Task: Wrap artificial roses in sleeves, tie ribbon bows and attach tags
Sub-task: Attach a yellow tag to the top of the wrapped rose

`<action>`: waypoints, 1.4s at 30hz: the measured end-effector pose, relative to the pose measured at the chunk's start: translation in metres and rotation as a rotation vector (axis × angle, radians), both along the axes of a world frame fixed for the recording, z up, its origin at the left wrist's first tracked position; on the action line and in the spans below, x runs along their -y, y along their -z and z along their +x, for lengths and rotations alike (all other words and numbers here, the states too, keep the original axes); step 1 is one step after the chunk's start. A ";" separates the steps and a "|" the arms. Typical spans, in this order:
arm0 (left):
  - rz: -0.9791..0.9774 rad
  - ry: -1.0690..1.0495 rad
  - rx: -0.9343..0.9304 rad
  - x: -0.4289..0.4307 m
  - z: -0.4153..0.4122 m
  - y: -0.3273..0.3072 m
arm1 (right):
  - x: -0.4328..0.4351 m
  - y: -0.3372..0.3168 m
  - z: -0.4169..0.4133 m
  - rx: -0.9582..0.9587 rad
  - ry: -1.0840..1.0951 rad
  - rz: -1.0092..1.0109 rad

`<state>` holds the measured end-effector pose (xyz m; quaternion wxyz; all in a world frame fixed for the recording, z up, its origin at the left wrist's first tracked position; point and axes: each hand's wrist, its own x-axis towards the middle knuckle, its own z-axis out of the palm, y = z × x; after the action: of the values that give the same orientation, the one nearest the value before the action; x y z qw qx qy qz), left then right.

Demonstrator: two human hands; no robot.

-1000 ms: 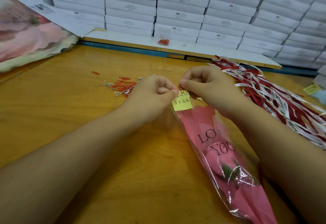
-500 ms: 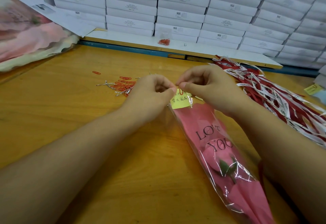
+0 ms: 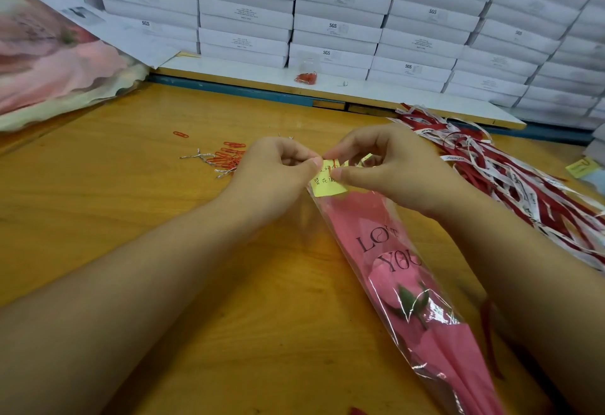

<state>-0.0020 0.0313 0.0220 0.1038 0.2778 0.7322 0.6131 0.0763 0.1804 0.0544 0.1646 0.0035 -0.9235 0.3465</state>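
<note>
left hand [image 3: 275, 175]: fingers pinch tag [image 3: 327, 185] | right hand [image 3: 393, 169]: fingers pinch tag

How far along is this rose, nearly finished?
Done: the rose sits inside its clear sleeve. In hand: the left hand and right hand pinch a yellow tag at the sleeve's far end. Left: securing the tag; a tied bow is not visible.

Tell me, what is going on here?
A person's left hand and right hand both pinch a yellow tag at the far end of a clear sleeve holding a pink rose, which lies on the wooden table. Red paper clips lie left of the hands, red and white ribbons to the right.
</note>
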 end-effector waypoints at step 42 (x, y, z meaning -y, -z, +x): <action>0.049 -0.119 0.064 -0.001 -0.011 0.007 | -0.028 -0.028 0.015 0.497 0.304 0.149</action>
<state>-0.0131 0.0321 0.0154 0.0835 0.2165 0.7284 0.6446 0.0914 0.2082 0.0827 -0.0170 -0.2076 -0.9483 0.2396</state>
